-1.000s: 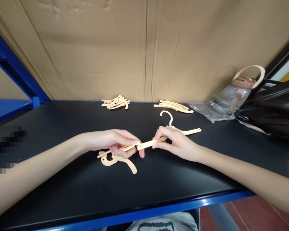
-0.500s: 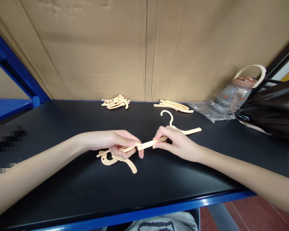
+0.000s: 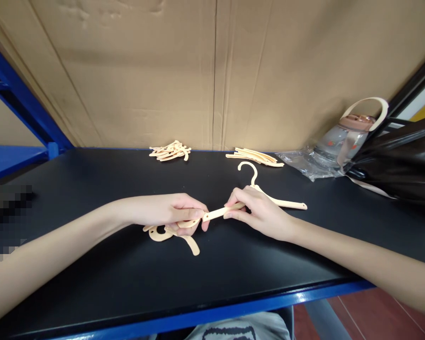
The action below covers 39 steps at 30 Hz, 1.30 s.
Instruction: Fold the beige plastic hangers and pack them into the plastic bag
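My right hand point(image 3: 260, 212) pinches a small cream wooden hanger point(image 3: 269, 198) by its left arm, hook pointing away from me. My left hand point(image 3: 170, 212) is closed round a thin cream wooden strip point(image 3: 189, 222) whose end meets the tip of the hanger's arm point(image 3: 216, 214). Under my left hand a curved cream hook piece point(image 3: 172, 236) lies flat on the black tabletop point(image 3: 109, 264).
Two small heaps of cream wooden parts point(image 3: 170, 151) point(image 3: 255, 157) lie at the back by the cardboard wall. A clear bottle with a strap point(image 3: 350, 132) on plastic wrap and a black bag point(image 3: 400, 160) sit at the right. The blue table edge point(image 3: 233, 309) runs along the front.
My hands have drawn a little closer together. The hanger has turned so its right arm swung toward me and to the right, and its hook sits slightly nearer.
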{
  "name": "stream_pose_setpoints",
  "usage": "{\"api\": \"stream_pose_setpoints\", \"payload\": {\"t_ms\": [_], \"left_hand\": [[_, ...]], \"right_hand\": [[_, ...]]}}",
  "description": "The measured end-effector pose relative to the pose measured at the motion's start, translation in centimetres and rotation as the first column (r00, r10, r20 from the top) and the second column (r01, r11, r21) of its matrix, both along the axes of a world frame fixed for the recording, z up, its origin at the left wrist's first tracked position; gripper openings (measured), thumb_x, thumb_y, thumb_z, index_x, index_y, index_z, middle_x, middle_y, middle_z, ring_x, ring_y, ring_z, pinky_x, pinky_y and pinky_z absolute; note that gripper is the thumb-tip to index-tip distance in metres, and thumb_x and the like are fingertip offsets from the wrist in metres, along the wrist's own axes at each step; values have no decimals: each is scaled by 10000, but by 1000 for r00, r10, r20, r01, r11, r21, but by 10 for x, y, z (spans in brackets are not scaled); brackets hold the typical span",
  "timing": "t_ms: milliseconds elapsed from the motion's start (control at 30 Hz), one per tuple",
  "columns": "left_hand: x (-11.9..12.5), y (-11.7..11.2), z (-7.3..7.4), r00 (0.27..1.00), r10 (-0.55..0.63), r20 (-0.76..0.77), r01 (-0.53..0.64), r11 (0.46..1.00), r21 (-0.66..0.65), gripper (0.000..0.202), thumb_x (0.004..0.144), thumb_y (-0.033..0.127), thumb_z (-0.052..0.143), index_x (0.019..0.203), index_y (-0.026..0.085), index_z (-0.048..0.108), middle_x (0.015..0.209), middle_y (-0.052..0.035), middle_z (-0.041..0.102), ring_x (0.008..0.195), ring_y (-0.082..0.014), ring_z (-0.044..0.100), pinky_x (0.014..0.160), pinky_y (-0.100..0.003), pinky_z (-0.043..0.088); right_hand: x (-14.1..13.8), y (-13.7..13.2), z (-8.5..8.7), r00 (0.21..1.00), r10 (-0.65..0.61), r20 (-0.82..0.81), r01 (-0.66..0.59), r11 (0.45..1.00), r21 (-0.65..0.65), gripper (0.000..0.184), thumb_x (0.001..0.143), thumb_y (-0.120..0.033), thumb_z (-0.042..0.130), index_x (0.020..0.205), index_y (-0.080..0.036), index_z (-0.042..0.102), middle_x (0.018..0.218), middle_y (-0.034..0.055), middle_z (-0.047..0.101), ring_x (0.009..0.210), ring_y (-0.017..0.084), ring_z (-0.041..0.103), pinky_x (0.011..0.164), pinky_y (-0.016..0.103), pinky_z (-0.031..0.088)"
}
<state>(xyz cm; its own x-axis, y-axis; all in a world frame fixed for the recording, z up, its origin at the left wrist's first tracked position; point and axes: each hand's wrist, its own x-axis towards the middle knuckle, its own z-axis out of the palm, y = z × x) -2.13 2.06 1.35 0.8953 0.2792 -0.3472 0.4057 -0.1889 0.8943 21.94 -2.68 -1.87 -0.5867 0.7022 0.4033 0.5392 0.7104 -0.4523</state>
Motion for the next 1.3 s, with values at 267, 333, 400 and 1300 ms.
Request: {"api": "stream_pose_setpoints", "payload": {"t_ms": [267, 333, 400, 1300], "left_hand": [[-1, -7, 3, 992, 74, -97, -57, 984, 168, 410, 954, 524, 368, 936, 174, 580, 617, 20, 511, 487, -90, 303, 403, -216, 217], [-1, -7, 4, 994, 79, -79, -66, 985, 157, 396, 957, 516, 368, 960, 177, 574, 619, 34, 472, 490, -84, 281, 412, -216, 218], [0, -9, 5, 994, 95, -56, -85, 983, 163, 373, 965, 492, 362, 963, 177, 561, 623, 44, 423, 502, -81, 267, 424, -213, 228], [18, -35, -4, 944, 319, -84, 12, 221, 975, 198, 970, 329, 400, 842, 207, 488, 591, 60, 553, 459, -138, 515, 458, -231, 246]], "right_hand": [[0, 0, -1, 998, -20, 65, 17, 999, 39, 140, 933, -282, 551, 841, -200, 485, 769, -23, 655, 710, 138, 584, 699, 265, 357], [0, 1, -1, 998, -34, 54, 33, 999, 17, 150, 935, -290, 546, 835, -203, 476, 773, -23, 658, 714, 140, 585, 697, 263, 362], [-1, 2, 0, 999, -40, 31, 41, 999, -26, 161, 938, -298, 540, 829, -207, 466, 772, -29, 661, 713, 137, 589, 706, 263, 372], [0, 4, 2, 996, -70, -62, 51, 962, -267, 188, 926, -351, 538, 814, -219, 464, 693, -58, 624, 661, 122, 579, 640, 240, 396]]}}
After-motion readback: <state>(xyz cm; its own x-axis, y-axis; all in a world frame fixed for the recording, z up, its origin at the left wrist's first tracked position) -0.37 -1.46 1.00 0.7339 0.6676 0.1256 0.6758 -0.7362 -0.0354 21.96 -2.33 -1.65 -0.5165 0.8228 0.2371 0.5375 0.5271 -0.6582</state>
